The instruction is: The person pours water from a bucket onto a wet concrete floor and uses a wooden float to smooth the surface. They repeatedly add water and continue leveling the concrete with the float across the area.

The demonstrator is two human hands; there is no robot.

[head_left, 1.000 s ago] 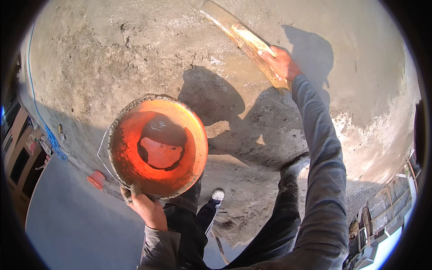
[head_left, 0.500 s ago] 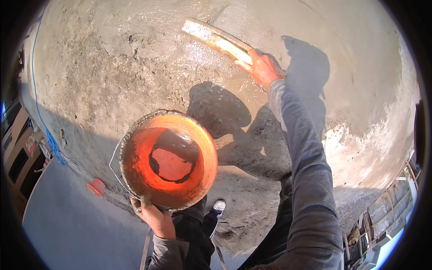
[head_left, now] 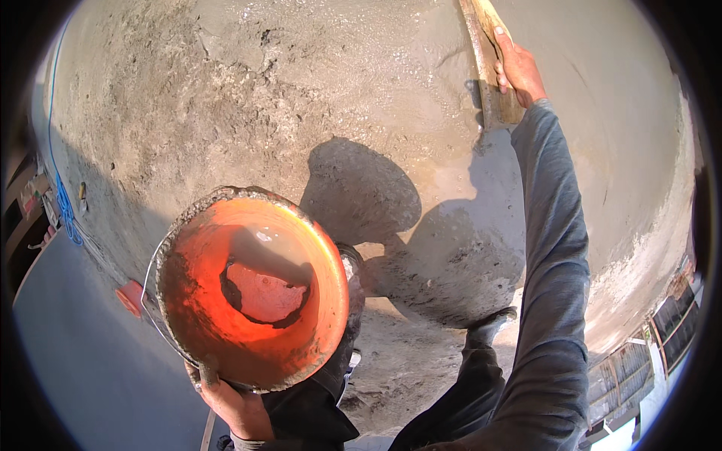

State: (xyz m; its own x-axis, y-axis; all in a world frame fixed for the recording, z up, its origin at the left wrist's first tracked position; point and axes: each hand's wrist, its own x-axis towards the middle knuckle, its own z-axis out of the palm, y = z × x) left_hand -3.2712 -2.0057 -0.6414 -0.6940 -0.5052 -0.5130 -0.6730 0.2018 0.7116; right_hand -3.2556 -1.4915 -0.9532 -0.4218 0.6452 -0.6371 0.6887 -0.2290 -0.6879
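Observation:
At the lower left I hold an orange bucket [head_left: 325, 316], tilted so that its inside faces me. My left hand [head_left: 237, 410] is closed on its cement-crusted lower rim. Greyish liquid lies inside, beside a reddish patch [head_left: 267, 292] with a ragged dark edge on the bottom. At the upper right my right hand [head_left: 520, 74] grips a wooden float [head_left: 485, 64], thumb along its upper side. The float lies nearly lengthwise against wet grey cement [head_left: 406, 52]; its far end runs out of the picture.
Rough, drier cement [head_left: 150, 113] covers the left side. A blue cord [head_left: 66, 210] hangs at the far left, near a small red container [head_left: 130, 297]. Smooth grey-blue flooring [head_left: 83, 353] spreads at the lower left. Roofs [head_left: 620, 379] show at the lower right.
My right hand has swept the float to the right and turned it from slanting across to nearly lengthwise. The bucket has shifted left and slightly down with my left hand.

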